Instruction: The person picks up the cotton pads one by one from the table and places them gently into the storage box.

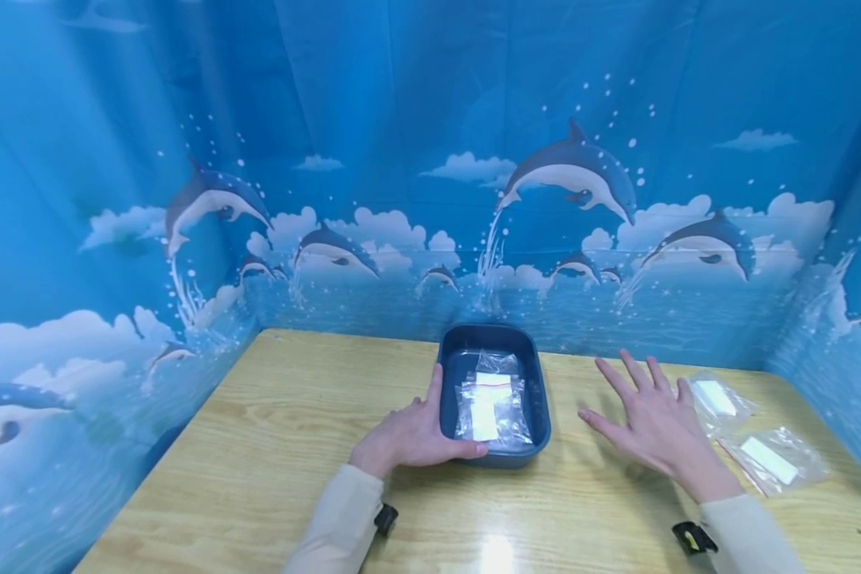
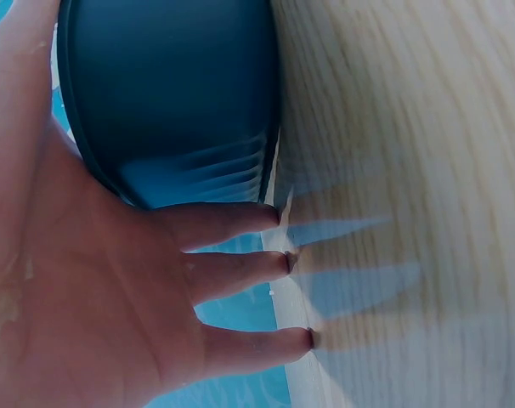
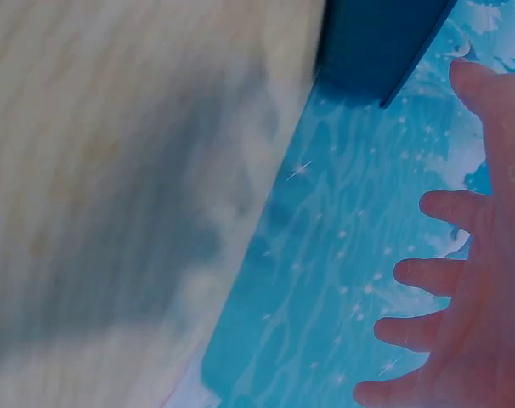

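Note:
A dark blue rectangular tray (image 1: 543, 399) stands on the wooden table. Inside it lie overlapping clear plastic zip bags (image 1: 505, 414) with white pieces in or on them. My left hand (image 1: 419, 434) is at the tray's near left corner, its thumb extending along the front rim. In the left wrist view, that hand's fingers (image 2: 240, 228) are straight and spread beside the tray's outer wall, fingertips down at the tabletop. My right hand (image 1: 656, 434) hovers to the right of the tray, fingers spread, holding nothing.
Two more clear zip bags with white pieces lie at the table's right side: one bag (image 1: 717, 396) just past my right hand, the other bag (image 1: 775, 460) nearer me. A blue dolphin-print curtain (image 1: 402, 159) closes off the back and sides of the table (image 1: 273, 446).

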`<state>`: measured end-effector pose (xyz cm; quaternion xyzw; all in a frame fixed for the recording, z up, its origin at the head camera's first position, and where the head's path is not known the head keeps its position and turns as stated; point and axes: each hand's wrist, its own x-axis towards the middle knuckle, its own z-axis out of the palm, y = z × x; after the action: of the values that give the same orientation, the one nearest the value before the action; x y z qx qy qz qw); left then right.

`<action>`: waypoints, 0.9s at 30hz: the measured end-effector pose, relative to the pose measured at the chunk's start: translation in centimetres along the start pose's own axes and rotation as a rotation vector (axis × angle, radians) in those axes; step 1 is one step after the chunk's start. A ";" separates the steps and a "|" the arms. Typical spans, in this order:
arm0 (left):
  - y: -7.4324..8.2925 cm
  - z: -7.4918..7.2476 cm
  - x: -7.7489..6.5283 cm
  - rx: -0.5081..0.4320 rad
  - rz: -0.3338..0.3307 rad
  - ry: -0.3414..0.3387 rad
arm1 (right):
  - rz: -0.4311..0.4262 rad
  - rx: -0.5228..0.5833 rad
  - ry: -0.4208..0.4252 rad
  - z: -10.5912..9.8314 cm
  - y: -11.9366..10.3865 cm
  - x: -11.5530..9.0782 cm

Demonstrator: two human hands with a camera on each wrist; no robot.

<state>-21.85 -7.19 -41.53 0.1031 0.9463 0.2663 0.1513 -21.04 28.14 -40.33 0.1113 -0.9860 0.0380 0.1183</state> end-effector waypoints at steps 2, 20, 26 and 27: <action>0.0 0.0 0.0 0.003 0.003 0.000 | 0.014 0.000 -0.009 0.2 0.5 -0.2; 0.1 0.0 -0.1 -0.003 -0.023 -0.013 | 0.086 -0.001 -0.071 0.7 5.5 -1.7; 0.1 0.0 0.0 -0.001 -0.028 -0.013 | 0.102 0.011 -0.078 0.9 7.2 -2.0; 0.1 0.0 -0.1 -0.001 -0.029 -0.013 | 0.104 0.015 -0.080 0.9 7.4 -2.0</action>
<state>-21.78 -7.14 -41.50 0.0910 0.9466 0.2638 0.1612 -21.09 35.70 -42.08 0.0622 -0.9941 0.0471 0.0758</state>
